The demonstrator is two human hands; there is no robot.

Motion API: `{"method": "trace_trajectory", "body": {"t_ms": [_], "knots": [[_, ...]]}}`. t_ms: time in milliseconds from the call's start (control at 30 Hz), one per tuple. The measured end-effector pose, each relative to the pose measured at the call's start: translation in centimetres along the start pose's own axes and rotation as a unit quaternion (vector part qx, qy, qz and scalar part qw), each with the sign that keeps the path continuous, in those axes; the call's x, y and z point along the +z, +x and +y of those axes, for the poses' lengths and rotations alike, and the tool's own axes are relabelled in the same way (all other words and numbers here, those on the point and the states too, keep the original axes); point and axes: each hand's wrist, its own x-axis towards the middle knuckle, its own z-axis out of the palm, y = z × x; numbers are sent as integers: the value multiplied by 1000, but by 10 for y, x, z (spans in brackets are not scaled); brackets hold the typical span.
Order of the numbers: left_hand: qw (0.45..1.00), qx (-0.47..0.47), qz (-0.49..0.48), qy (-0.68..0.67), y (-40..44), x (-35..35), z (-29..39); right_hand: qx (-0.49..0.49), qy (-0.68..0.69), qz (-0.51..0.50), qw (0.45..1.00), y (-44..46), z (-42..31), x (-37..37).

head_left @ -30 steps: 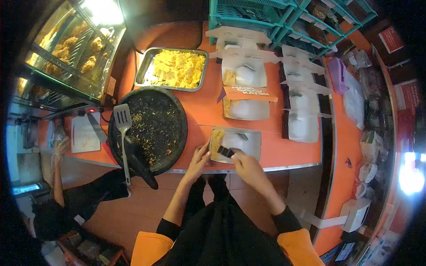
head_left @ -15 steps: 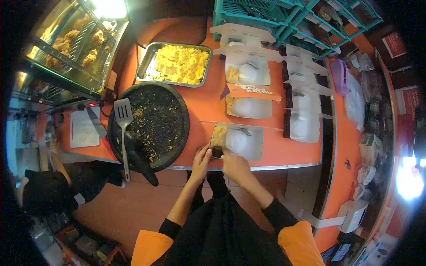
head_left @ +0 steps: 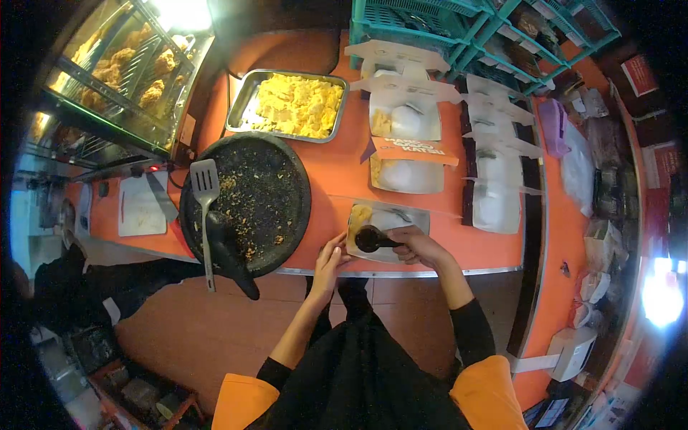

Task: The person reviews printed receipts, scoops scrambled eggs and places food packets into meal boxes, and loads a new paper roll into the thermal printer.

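An open paper box (head_left: 423, 222) sits at the counter's front edge, with white rice (head_left: 384, 218) in its middle and yellow food (head_left: 360, 214) at its left end. My right hand (head_left: 417, 246) is closed round the handle of a black spoon (head_left: 369, 239), whose bowl is over the front left part of the box. At the box's left side, my left hand (head_left: 332, 259) rests with its fingertips against the wall, its fingers a little apart. What lies under the spoon's bowl is hidden.
A large stone mortar (head_left: 287, 208) holds a pestle and a slotted spatula (head_left: 206, 185). Behind it stands a metal tray (head_left: 236, 118) of yellow food. Filled boxes (head_left: 412, 175) stand in two rows behind and right. A person's dark clothing (head_left: 64, 287) shows at the left.
The spoon has turned from the box's front left corner, and its bowl now shows again. My right hand has moved right and back. The person at the left has shifted further left.
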Motion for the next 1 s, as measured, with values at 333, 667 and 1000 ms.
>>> {"method": "trace_trajectory", "body": {"t_ms": [333, 667, 1000], "knots": [[981, 152, 41, 111, -1, 3, -12, -120, -524, 307, 785, -6, 26, 95], [988, 118, 61, 82, -10, 5, -5, -412, -387, 154, 810, 52, 60, 12], [975, 161, 75, 131, -12, 1, -3, -31, 75, 52, 995, -15, -5, 36]]}}
